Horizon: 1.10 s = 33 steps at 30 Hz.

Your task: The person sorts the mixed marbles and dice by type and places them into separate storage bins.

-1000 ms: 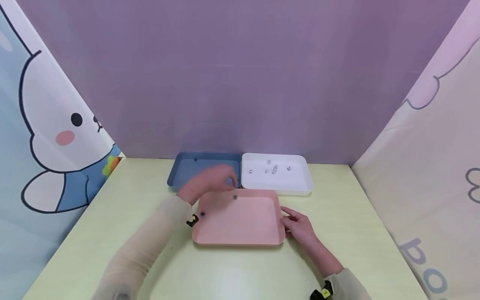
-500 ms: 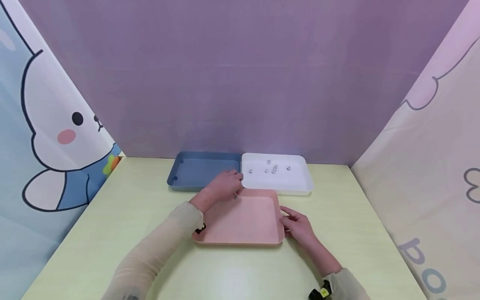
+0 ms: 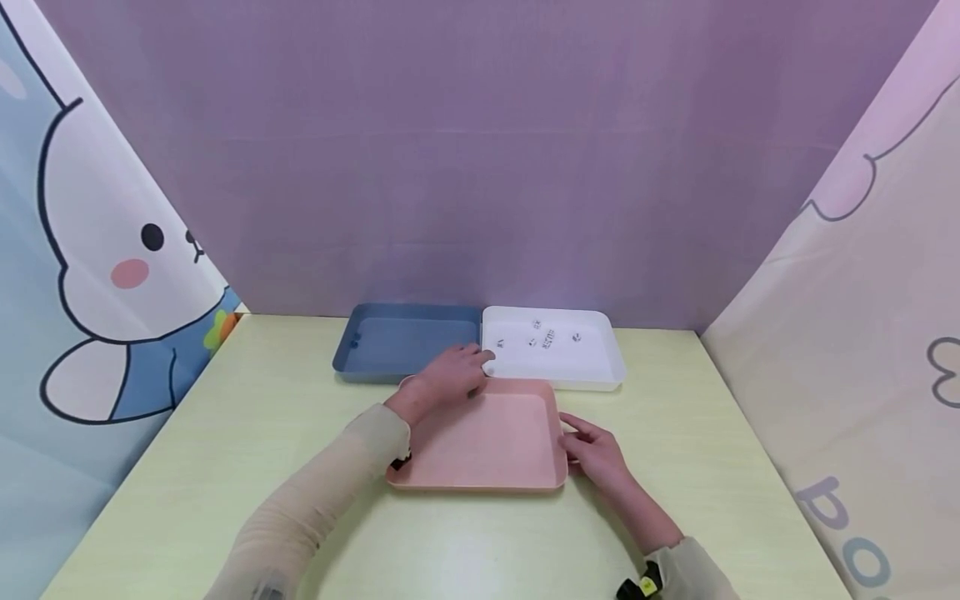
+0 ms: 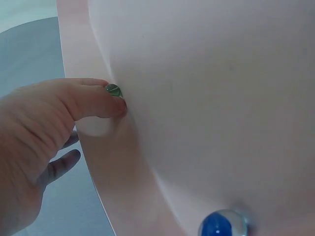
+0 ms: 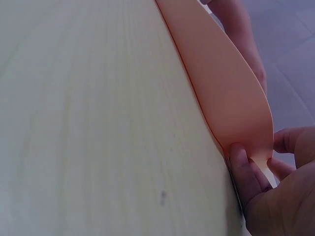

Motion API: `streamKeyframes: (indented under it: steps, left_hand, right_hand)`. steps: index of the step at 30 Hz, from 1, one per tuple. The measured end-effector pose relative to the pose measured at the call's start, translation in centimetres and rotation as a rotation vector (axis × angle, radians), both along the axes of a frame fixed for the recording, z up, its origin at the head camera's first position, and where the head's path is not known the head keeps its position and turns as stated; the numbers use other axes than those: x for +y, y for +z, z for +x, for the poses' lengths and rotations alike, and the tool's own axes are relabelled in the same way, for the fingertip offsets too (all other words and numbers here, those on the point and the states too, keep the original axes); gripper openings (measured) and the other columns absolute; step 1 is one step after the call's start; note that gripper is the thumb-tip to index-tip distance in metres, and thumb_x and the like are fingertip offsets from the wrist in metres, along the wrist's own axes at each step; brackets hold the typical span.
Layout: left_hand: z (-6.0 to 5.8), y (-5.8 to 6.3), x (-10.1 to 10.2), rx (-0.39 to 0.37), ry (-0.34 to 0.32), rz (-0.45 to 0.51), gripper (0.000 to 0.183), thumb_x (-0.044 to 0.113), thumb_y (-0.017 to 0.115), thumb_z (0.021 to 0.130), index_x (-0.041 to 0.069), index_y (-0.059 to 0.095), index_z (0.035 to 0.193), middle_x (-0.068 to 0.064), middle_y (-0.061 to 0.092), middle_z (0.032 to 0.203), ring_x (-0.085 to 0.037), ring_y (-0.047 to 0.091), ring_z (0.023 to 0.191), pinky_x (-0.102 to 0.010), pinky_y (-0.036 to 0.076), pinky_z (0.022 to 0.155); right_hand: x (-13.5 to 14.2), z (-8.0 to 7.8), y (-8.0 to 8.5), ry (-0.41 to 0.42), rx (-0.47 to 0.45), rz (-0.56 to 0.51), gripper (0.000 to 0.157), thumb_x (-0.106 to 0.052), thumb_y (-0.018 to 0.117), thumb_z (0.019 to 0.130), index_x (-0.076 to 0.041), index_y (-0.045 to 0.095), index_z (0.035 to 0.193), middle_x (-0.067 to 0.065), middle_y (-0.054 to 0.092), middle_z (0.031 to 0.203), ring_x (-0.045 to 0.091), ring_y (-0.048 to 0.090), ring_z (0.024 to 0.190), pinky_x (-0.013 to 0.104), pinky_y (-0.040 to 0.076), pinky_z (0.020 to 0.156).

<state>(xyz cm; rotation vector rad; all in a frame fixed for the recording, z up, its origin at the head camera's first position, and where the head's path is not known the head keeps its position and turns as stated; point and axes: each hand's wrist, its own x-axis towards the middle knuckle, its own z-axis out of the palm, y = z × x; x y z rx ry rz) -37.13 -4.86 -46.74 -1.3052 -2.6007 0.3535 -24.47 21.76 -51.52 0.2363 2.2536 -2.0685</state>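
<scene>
My left hand (image 3: 450, 375) reaches over the far edge of the pink tray (image 3: 502, 442). Between its thumb and a finger it pinches a small green glass marble (image 4: 113, 90), close to the tray's inner wall. A clear marble with a blue core (image 4: 217, 224) lies in the pink tray in the left wrist view; in the head view the left arm hides it. My right hand (image 3: 596, 450) holds the right side of the pink tray, its fingers (image 5: 241, 162) at the outer wall and rim.
Behind the pink tray stand a blue tray (image 3: 405, 343) with small dark blue marbles (image 3: 356, 340) on its left side, and a white tray (image 3: 585, 362) with several clear, dark-patterned marbles (image 3: 548, 338). A purple partition (image 3: 480, 167) rises behind the table (image 3: 480, 542).
My left hand has come from over the blue tray to the pink tray's far edge and taken hold of the green marble. Marbles in the blue tray have rolled. The right hand stays put.
</scene>
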Motion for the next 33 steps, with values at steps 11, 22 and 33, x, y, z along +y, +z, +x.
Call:
streamKeyframes:
  steps: [11, 22, 33]
  left_hand:
    - [0.0, 0.1, -0.3, -0.128, 0.03, 0.059, 0.025, 0.01, 0.067, 0.09, 0.024, 0.068, 0.069, -0.008, 0.049, 0.139, -0.025, 0.045, 0.114, -0.045, 0.043, 0.093]
    - [0.1, 1.1, -1.1, -0.356, 0.049, 0.312, 0.005, 0.024, 0.068, 0.086, 0.024, 0.07, 0.082, -0.011, 0.044, 0.142, -0.029, 0.039, 0.128, -0.044, 0.036, 0.104]
    - [-0.4, 1.3, -2.3, -0.661, 0.117, 0.685, 0.002, 0.023, 0.069, 0.085, 0.022, 0.069, 0.086, -0.004, 0.035, 0.15, -0.029, 0.025, 0.14, -0.049, 0.039, 0.1]
  right_hand:
    - [-0.1, -0.1, 0.0, 0.004, -0.004, 0.003, 0.045, -0.002, 0.062, 0.089, -0.005, 0.059, 0.134, 0.017, 0.067, 0.1, 0.025, 0.067, 0.077, 0.036, 0.057, 0.062]
    - [-0.1, -0.1, 0.4, 0.008, -0.006, 0.005, 0.046, -0.001, 0.062, 0.088, -0.005, 0.06, 0.134, 0.019, 0.066, 0.102, 0.025, 0.067, 0.077, 0.036, 0.057, 0.061]
    - [-0.1, 0.2, 0.3, 0.005, -0.004, 0.001, 0.045, 0.0, 0.063, 0.089, -0.004, 0.059, 0.133, 0.019, 0.067, 0.1, 0.025, 0.067, 0.076, 0.036, 0.057, 0.06]
